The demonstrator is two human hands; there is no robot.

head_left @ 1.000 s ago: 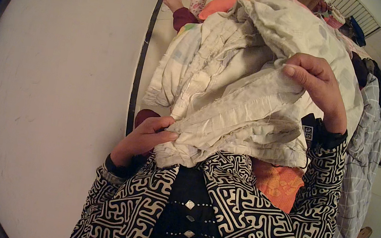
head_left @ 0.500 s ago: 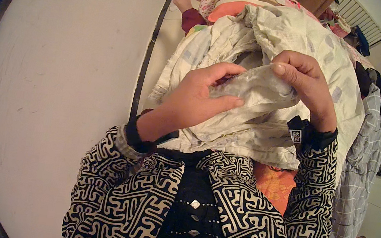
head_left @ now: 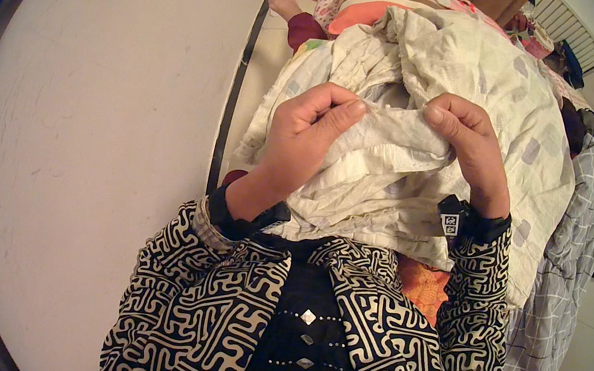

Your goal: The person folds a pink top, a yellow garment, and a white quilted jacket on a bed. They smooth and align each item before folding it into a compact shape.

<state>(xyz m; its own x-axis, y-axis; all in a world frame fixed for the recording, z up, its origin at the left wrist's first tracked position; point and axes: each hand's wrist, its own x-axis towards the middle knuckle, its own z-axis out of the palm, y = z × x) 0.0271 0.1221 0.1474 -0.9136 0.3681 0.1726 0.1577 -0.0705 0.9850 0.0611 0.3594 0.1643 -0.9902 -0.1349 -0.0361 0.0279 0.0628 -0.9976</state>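
Left hand: the left hand (head_left: 311, 131) is curled, thumb and forefinger pressed together on the upper edge of the cream crinkled cloth (head_left: 381, 174); the other fingers are folded into the palm.
Right hand: the right hand (head_left: 467, 144) pinches the same edge between thumb and forefinger, the knuckles raised and the back of the hand turned outward.
Cloth, position: it is held up in front of the chest, above the lap, its lower part bunched and drooping toward the patterned jacket (head_left: 396, 341).
Governing relation: the pinched edge runs crosswise, from one hand to the other, roughly level. The two grips are near each other but apart, with a short taut span of hem between them.
Direction from hands: the bulk of the cloth hangs below and toward the body from both grips; nothing of it rises above the fingertips.
Nearer hand: neither clearly; both are on the edge itself. The left sits slightly closer to the wall side.
Behind the cloth: a pale quilt with grey squares (head_left: 498, 84) is heaped on the bed just beyond the hands; whether the held cloth touches it cannot be told.
Surroundings: a plain white wall (head_left: 95, 121) to the person's left; a grey checked sheet (head_left: 565, 258) along the bed's right edge; an orange fabric (head_left: 423, 285) under the right forearm.
Wrist: a dark band with a small tag (head_left: 451, 219) sits at the right cuff.
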